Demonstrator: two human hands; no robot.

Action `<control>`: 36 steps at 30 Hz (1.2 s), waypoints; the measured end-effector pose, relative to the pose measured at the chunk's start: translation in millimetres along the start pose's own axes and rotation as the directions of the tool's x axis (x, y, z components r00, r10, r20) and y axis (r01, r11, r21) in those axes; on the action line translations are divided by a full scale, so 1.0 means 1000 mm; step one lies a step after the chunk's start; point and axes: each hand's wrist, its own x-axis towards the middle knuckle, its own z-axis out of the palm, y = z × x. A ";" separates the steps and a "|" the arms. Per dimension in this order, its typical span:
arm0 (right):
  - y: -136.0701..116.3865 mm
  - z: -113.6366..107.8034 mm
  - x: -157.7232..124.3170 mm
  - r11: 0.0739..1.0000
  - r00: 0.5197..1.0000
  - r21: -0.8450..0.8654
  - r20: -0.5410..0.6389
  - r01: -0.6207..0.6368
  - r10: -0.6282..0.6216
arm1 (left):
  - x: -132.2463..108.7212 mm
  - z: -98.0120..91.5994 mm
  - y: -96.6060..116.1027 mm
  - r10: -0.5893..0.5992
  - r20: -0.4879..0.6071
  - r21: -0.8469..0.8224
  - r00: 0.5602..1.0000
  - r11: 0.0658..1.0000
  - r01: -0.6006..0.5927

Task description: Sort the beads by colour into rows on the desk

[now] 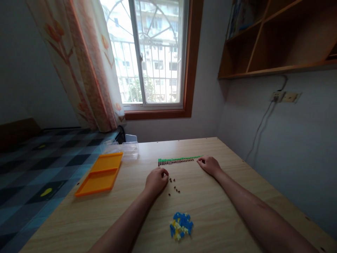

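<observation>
My right hand (210, 165) is at the right end of a long double row on the table. Its thumb and forefinger pinch what looks like a small dark brown piece (197, 161). The back line of the row is made of green pieces (179, 159), and the front line of brown pieces (173, 162). My left hand (157, 180) rests on the tabletop in front of the row's left end, its fingers curled together; anything inside them is hidden. Just right of it lie several loose brown pieces (175, 188). Nearer to me is a small heap of blue, yellow and pale pieces (181, 225).
An orange two-part tray (102, 172) lies at the table's left edge. Behind it stand clear plastic boxes (129, 149). The wooden table (226, 218) adjoins a bed with a checked cover (52, 168). A shelf (263, 45) hangs at upper right, above a wall socket with a cord (259, 128).
</observation>
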 end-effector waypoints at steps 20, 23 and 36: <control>0.007 0.005 0.007 0.997 1.000 0.068 0.018 0.023 -0.024 | 0.000 0.005 0.012 -0.053 0.000 0.061 0.999 0.997 0.053; 0.009 0.007 0.009 0.997 0.997 0.049 0.045 0.059 -0.061 | 0.001 0.005 0.012 -0.041 0.006 0.070 0.999 0.997 0.041; -0.001 0.007 0.009 0.997 0.999 0.072 -0.031 0.015 -0.013 | -0.001 0.007 0.012 -0.033 0.001 0.071 0.999 0.997 0.033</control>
